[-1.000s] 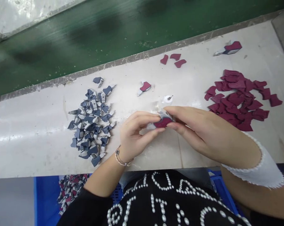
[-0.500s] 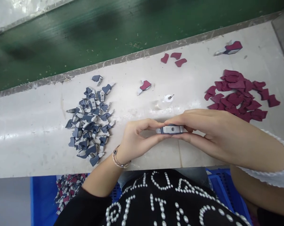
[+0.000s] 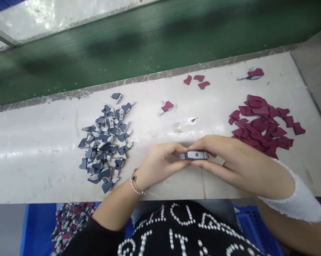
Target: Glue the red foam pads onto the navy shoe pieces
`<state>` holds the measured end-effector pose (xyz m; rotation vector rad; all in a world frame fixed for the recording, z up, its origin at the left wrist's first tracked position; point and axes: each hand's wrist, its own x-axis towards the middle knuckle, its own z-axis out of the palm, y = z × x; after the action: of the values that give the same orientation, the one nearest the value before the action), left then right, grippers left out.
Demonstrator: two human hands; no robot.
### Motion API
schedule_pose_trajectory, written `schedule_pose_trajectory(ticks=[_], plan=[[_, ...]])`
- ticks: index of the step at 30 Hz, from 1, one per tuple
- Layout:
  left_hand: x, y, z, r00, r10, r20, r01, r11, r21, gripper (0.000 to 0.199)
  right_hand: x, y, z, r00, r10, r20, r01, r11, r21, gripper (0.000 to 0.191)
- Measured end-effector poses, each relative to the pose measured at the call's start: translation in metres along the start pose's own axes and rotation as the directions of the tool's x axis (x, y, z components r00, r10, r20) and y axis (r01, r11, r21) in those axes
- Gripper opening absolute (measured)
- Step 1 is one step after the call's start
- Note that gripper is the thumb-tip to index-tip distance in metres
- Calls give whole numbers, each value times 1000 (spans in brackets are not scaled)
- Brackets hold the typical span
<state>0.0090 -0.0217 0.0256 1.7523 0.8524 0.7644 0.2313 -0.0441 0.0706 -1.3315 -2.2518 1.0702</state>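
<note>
Between my two hands, just above the near part of the table, is a small grey and dark blue plastic part (image 3: 195, 155) with a round hole in its side. My left hand (image 3: 163, 160) pinches its left end between thumb and fingers. Thumb and fingers of my right hand (image 3: 227, 160) press its top and bottom faces from the right. A bit of maroon shows at its right end; the rest of that face is hidden. Beyond my hands stand a small white bottle with a thin tip (image 3: 191, 121) and a similar part with a maroon inlay (image 3: 166, 107).
A heap of grey-blue parts (image 3: 104, 142) lies on the white table (image 3: 38, 153) to the left. Maroon pieces (image 3: 261, 124) are piled at the right, below another inlaid part (image 3: 253, 74). Blue bins (image 3: 39, 227) sit under the near edge. A green belt (image 3: 109, 46) runs behind.
The camera view has shifted, so the table contents appear lower. Both hands keep their pinch on the plastic part, and a bit of maroon now shows at its right end.
</note>
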Motion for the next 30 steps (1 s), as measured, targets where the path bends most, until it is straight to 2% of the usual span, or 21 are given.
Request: schedule_pose_trajectory(ticks=[5,9,12,15,17,19,20,23,26,28,30], plan=[[-4,-3,7,992,-129,3,129,992,9,31,-1,0,17,990,-93,-107,76,985,-157,40],[-4,3,11,965,-262,15,262,963,-56,45,-1,5,22,992,-89,-94,77,990,-119,39],[-7,10,6,929,-368,45,370,919,-138,48,0,7,21,994,-76,-84,76,997,-5,35],[-7,9,-9,861,-495,113,507,848,-151,42,0,11,13,1000,20,-17,-17,990,137,36],[-1,3,-19,829,-556,50,558,824,-99,37,3,20,6,986,161,-46,-150,971,186,39],[11,-6,-23,834,-548,-70,550,835,15,35,12,31,3,947,288,-142,-256,944,206,44],[18,-9,-23,846,-521,-115,531,843,84,34,18,37,3,932,314,-183,-275,938,212,48],[41,-15,-24,875,-446,-190,484,825,292,32,43,51,11,935,281,-215,-231,945,232,56],[55,-15,-40,862,-353,-363,499,714,491,39,61,57,18,954,238,-180,-188,947,259,43],[59,-18,-59,837,-276,-472,533,606,591,31,61,59,17,959,243,-143,-195,939,284,38],[61,-26,-80,822,-221,-526,555,518,651,26,54,59,12,959,261,-112,-213,922,324,39]])
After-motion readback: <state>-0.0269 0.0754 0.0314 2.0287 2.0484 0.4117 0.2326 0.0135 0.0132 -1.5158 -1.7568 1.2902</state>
